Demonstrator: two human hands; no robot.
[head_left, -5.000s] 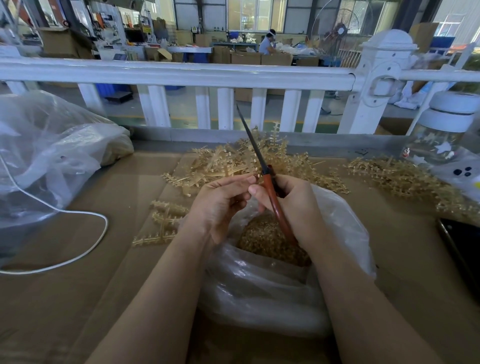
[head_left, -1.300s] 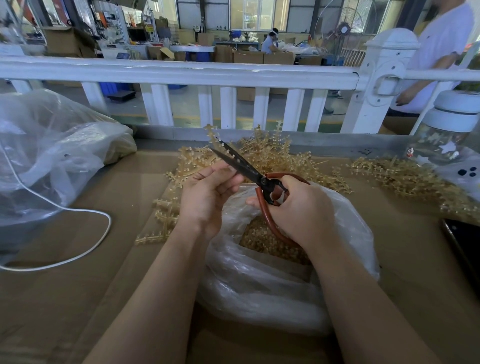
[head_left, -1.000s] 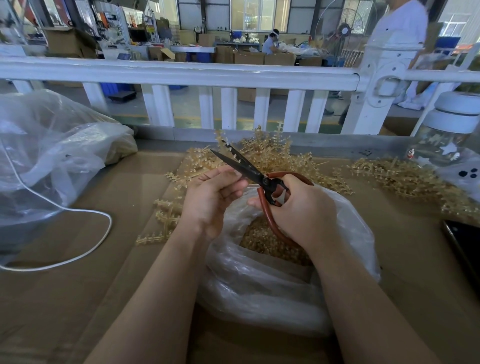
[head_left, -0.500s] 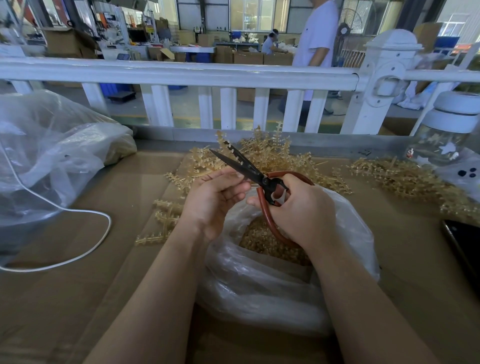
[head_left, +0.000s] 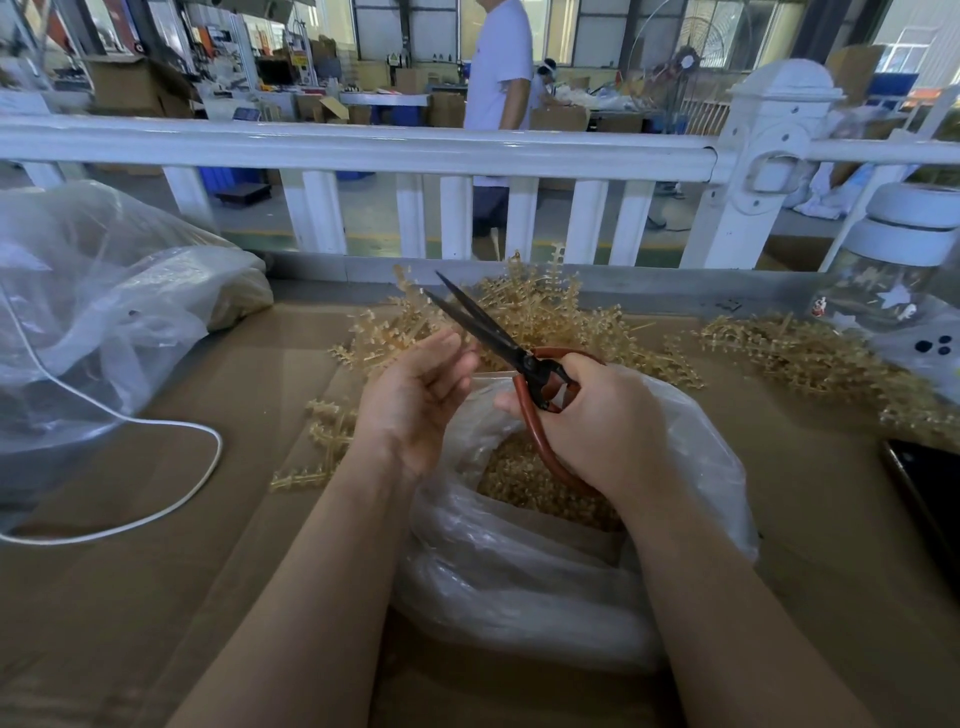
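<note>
Black metal scissors with red handles (head_left: 493, 335) were open to cut, right hand (head_left: 597, 431) fingers curled round them. Left hand (head_left: 415, 400) fingers bent beside; pinch unclear. Next needed a squeeze.

Factory hall: cardboard boxes (head_left: 132, 83), industrial fan (head_left: 714, 39), packing tables (head_left: 384, 98) behind railing (head_left: 363, 150)

scissors (head_left: 485, 328): dark matt metal blades, glossy red-brown handles | bag (head_left: 545, 587): clear glossy crinkled plastic | sprues (head_left: 540, 306): tan translucent plastic | table (head_left: 156, 597): matt brown cardboard | railing (head_left: 363, 148): smooth white
</note>
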